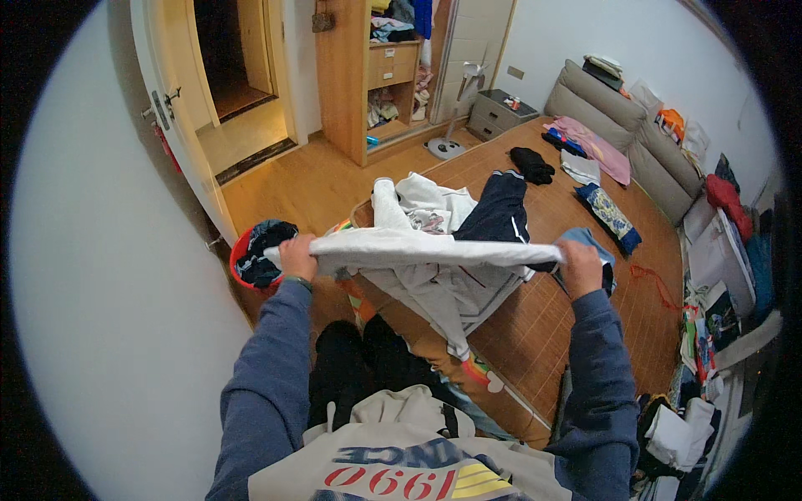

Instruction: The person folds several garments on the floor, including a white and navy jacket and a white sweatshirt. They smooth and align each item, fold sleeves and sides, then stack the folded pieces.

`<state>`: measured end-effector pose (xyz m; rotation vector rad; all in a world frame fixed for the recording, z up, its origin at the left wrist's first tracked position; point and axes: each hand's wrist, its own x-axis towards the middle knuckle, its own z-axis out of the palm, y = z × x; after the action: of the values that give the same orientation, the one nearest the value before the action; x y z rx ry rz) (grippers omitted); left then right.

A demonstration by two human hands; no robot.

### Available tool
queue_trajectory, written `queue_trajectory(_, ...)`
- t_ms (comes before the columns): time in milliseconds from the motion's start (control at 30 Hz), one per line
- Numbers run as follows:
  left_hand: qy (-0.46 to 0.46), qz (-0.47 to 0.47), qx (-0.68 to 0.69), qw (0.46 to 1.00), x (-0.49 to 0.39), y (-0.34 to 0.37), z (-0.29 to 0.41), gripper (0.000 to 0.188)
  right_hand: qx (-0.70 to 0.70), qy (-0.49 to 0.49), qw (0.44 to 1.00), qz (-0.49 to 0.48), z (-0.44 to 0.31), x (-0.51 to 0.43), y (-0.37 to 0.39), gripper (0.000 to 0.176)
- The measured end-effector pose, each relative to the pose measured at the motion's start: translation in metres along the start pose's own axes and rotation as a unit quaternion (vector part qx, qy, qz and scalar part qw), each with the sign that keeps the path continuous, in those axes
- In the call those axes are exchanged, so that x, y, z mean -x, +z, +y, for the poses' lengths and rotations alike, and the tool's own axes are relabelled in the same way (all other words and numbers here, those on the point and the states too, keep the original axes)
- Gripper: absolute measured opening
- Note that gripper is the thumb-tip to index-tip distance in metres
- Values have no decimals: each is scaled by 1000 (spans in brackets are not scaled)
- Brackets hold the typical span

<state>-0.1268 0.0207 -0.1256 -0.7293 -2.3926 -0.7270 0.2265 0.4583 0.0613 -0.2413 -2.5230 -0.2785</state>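
Note:
A white garment (407, 249) is stretched level between my hands above the near part of the bed. My left hand (298, 257) grips one end, close to the red basket, and my right hand (580, 268) grips the other, beside a blue-grey cloth. Behind and beneath the stretched fabric lies a light grey garment (460, 300) with a sleeve hanging towards the bed's edge. A white printed garment (432, 200) and dark navy trousers (501, 203) lie just beyond. Whether the grey cloth joins the held piece, I cannot tell.
A red basket (235, 266) of dark clothes stands on the floor at left. The bed (545, 332) also bears a black bundle (531, 165), a patterned blue pillow (608, 216) and a pink cloth (595, 147). An open wardrobe (341, 75), a fan (446, 148) and a door (188, 144) stand beyond.

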Motion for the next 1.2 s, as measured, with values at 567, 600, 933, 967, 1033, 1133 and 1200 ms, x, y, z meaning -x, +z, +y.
queue_trajectory(567,147,126,201,960,-149,-294,103,21,-111,15,988,110,55,6,-306,41)
queue_trajectory(600,168,150,196,954,-154,-309,106,19,-112,27,986,124,57,13,-325,40)
queue_trajectory(933,180,105,321,924,-202,-346,132,13,-199,131,963,128,117,29,-395,43)
queue_trajectory(967,140,66,331,931,-210,-335,133,15,-256,147,952,83,121,24,-389,44)
queue_trajectory(1033,52,-32,357,932,-225,-299,132,17,-203,170,962,67,133,2,-347,44)
queue_trajectory(1133,50,-211,262,940,-231,-207,124,25,-246,169,954,-32,155,-24,-240,36)
queue_trajectory(1200,39,-332,199,921,-225,-130,111,31,-298,121,937,-139,165,-36,-147,27)
